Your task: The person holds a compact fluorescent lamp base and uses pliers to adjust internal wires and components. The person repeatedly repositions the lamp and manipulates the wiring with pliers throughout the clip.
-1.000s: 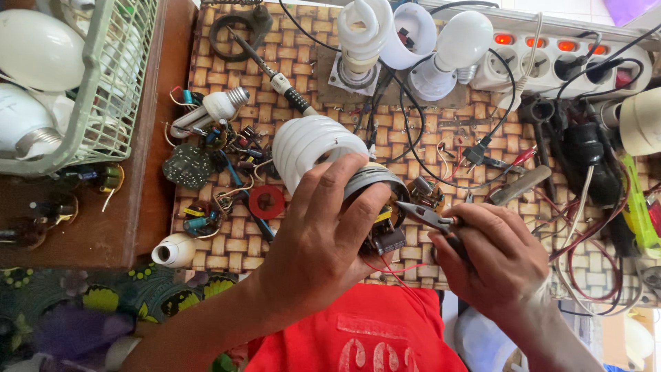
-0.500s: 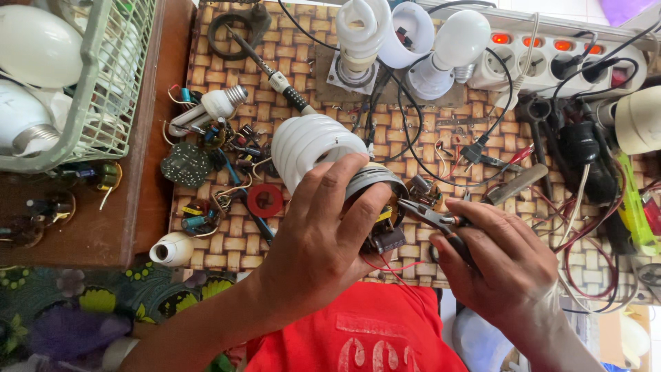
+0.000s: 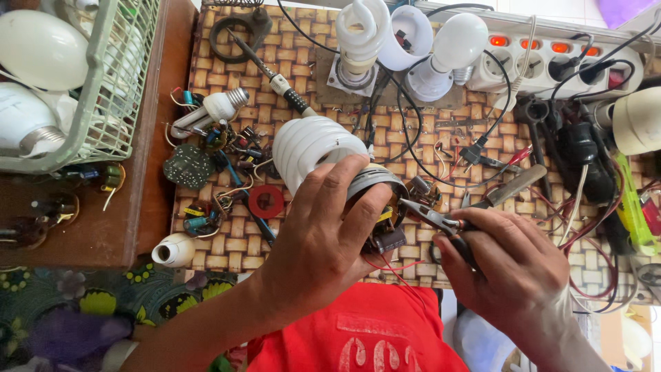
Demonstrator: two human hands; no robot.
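**benchlurker:** Head view, looking straight down. The left hand (image 3: 323, 241) is wrapped around the grey base of a white spiral compact fluorescent bulb (image 3: 313, 148), fingers curled tight over the housing, thumb on the near side. The bulb is held tilted just above the woven brown-and-tan bamboo mat (image 3: 289, 55) that covers the counter, with the spiral pointing up and left. The base is open toward the right, and there's a bit of circuit board and a thin red wire (image 3: 396, 265) hanging out of it.

**solderjoe:** And the other hand?

**benchlurker:** The right hand (image 3: 513, 269) is closed around the dark handles of slim needle-nose pliers (image 3: 430, 215). The tips sit right at the open edge of the bulb base. I can't tell whether they actually grip anything in there.

**solderjoe:** What's lying around it?

**benchlurker:** Lots of clutter. To the left on the mat there's a red ring-shaped part (image 3: 266, 201), a round dark circuit board (image 3: 187, 166), a small white screw-base bulb stub (image 3: 213, 109) and loose capacitors. At the back, a second spiral bulb (image 3: 361, 31) and a round white bulb (image 3: 458, 41) stand in sockets, next to a white power strip with lit orange switches (image 3: 551, 65). Far left, a pale green wire basket (image 3: 117, 96) holds big white bulbs. A red shirt (image 3: 358, 331) is at the bottom edge.
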